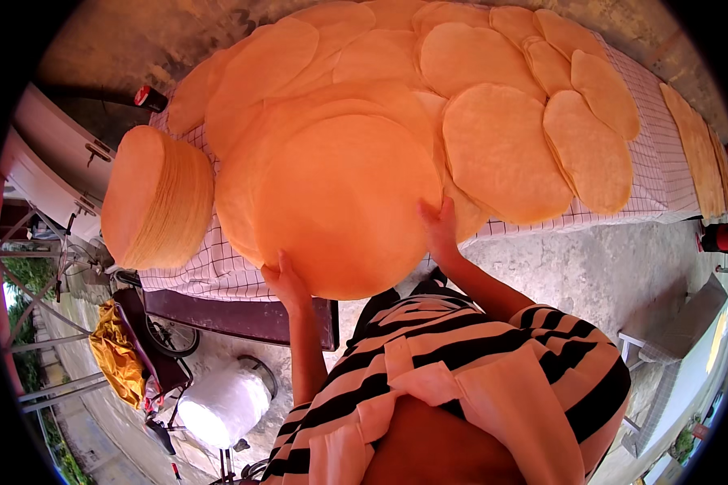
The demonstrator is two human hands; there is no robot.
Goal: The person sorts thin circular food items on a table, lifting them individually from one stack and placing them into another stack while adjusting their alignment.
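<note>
A large, thin, round pancake sheet (349, 200) lies before me, its near edge hanging past the table edge. My left hand (288, 284) grips its near left rim, thumb on top and fingers hidden beneath. At the right rim my right hand (440, 230) holds the same sheet, its fingers partly hidden by it. Under and behind it, more round sheets (236, 176) overlap. Further overlapping piles (506, 151) cover the middle and right of the checked cloth (652, 151). A tall, neat stack of pancakes (158, 200) stands at the left end of the cloth.
Behind the stack is a dark container with a red top (150, 98). A dark red board (236, 318) juts out below the cloth. A cycle with a yellow cover (116, 351) and a plastic-wrapped white drum (224, 400) stand lower left. A bench (685, 321) is at right.
</note>
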